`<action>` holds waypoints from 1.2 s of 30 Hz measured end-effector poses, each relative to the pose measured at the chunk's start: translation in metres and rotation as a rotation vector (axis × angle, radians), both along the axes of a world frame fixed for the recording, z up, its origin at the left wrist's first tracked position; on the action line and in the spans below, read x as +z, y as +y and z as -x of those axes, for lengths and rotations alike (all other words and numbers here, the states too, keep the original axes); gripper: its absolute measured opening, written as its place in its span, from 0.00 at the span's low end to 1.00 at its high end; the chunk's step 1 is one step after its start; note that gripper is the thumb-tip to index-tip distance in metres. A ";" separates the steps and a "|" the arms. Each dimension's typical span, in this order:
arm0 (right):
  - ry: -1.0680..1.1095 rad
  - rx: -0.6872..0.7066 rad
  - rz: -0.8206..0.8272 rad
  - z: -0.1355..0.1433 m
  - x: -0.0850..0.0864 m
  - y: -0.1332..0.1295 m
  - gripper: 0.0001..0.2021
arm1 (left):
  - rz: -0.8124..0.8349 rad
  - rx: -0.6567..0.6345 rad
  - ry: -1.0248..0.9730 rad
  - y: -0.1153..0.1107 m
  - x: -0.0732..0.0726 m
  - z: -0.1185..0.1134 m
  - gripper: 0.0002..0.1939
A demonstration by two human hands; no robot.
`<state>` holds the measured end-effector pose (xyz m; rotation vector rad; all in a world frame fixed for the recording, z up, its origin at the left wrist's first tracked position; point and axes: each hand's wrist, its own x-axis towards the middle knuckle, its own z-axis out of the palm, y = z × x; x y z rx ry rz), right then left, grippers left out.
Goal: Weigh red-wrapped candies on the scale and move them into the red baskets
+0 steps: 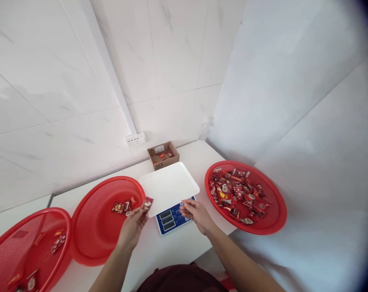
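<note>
Between the fingers of my left hand (134, 225) is a small red wrapped snack packet (147, 204), held over the near left corner of the white scale tray (168, 184). My right hand (196, 215) hovers above the blue scale panel (174, 218), thumb and fingertips pinched together; whether anything tiny is between them I cannot make out. To the left, a red basket (89, 227) has a few packets (124, 207) in it. On the right, another red basket (278, 207) holds a heap of red wrapped packets (237, 192).
A third red basket (66, 235) with several packets stands at the far left. Behind the tray sits a small cardboard box (166, 164) with packets inside. A wall socket (136, 139) is above the white table (159, 257). Walls border the back and right.
</note>
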<state>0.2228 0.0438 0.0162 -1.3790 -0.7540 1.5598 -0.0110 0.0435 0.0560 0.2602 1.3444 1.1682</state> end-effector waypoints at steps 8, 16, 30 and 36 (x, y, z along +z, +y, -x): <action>-0.784 -0.127 -0.029 -0.132 -0.032 0.021 0.20 | 0.079 0.034 0.011 -0.001 -0.002 0.033 0.14; -1.151 0.150 0.189 -0.156 -0.065 0.061 0.36 | 0.151 -0.298 -0.004 -0.014 0.004 -0.013 0.22; -1.123 0.040 0.121 -0.164 -0.068 0.052 0.19 | 0.191 -0.400 0.063 -0.019 0.015 -0.026 0.25; -0.754 -0.325 0.043 -0.197 -0.064 0.046 0.06 | 0.177 -0.421 0.046 -0.017 0.019 -0.037 0.22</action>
